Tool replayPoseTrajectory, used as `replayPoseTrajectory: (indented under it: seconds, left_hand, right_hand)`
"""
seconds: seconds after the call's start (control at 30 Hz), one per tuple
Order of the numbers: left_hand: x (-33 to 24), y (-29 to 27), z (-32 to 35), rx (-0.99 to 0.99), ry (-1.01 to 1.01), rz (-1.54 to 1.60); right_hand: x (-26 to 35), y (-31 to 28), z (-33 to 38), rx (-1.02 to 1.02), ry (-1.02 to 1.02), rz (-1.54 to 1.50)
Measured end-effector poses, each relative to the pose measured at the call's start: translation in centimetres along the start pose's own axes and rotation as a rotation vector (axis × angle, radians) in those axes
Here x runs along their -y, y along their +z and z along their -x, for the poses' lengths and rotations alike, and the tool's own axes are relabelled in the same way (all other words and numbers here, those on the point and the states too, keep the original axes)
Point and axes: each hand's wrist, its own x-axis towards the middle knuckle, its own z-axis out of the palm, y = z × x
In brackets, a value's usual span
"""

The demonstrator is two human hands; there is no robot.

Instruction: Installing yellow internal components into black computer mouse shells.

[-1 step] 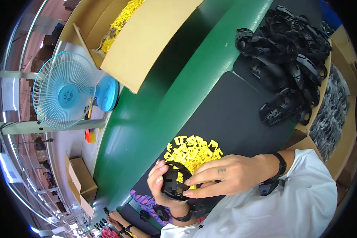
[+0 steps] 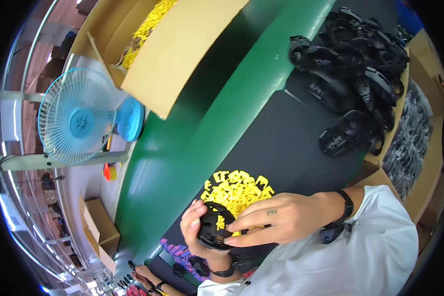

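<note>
Grips a black shell [image 2: 207, 228], hollow side showing, in the left hand [image 2: 192, 231], low in the middle of the view, with fingers curled around the outer left side. Reaches in from the right with the right hand [image 2: 292, 217], back uppermost, with two fingers stretched out and slightly spread to the right side of the shell, right by a yellow piece [image 2: 221, 223] lying within the hollow. Cannot tell pinching from mere touching for those fingers, with the right thumb mostly out of sight. Wears a black wristband [image 2: 349, 204] on the right arm and a white sleeve [image 2: 380, 232] above. Has a heap of yellow clips [image 2: 238, 191] just beyond both hands, on a black mat [image 2: 276, 143]. Faces, farther off to the right, a jumbled pile of black shells [image 2: 350, 64], beside a cardboard box [image 2: 422, 200] full of clear-wrapped dark things. Looks left across a green surface [image 2: 150, 185] to a blue fan [image 2: 81, 123], a small open carton [image 2: 101, 224] and, near the top, a large carton [image 2: 182, 54] containing more yellow pieces. Takes in, at lower left, a co-worker's hands [image 2: 143, 276], well apart.
</note>
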Motion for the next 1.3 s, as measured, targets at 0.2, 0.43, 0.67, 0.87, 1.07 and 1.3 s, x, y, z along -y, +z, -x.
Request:
replayPoseTrajectory:
  seconds: [0.2, 0.43, 0.67, 0.87, 1.07, 1.3]
  left_hand:
    - [5.2, -0.8, -3.0, 0.125, -0.554, 0.383]
    - [15.8, -2.4, -3.8, -0.051, -1.134, 1.057]
    - [21.5, -2.1, -1.8, 0.053, -1.066, 0.395]
    - [19.0, -4.8, -2.4, -0.02, -0.724, -0.119]
    - [6.8, -5.1, -0.5, 0.069, -0.556, 0.151]
    - [1.7, -2.4, 4.3, 0.235, -0.701, 0.573]
  right_hand:
    - [-1.1, -0.4, 2.2, 0.055, 0.113, 0.139]
    - [1.0, -9.4, 6.6, 0.095, 0.694, 1.014]
    - [0.3, -10.0, 8.8, 0.27, 0.751, 1.18]
    - [-2.2, -9.4, 9.0, 0.173, 0.813, 0.9]
    - [-1.9, -9.0, 7.2, 0.222, 0.605, 0.841]
    - [-2.0, -6.0, 4.7, 0.084, 0.685, 0.36]
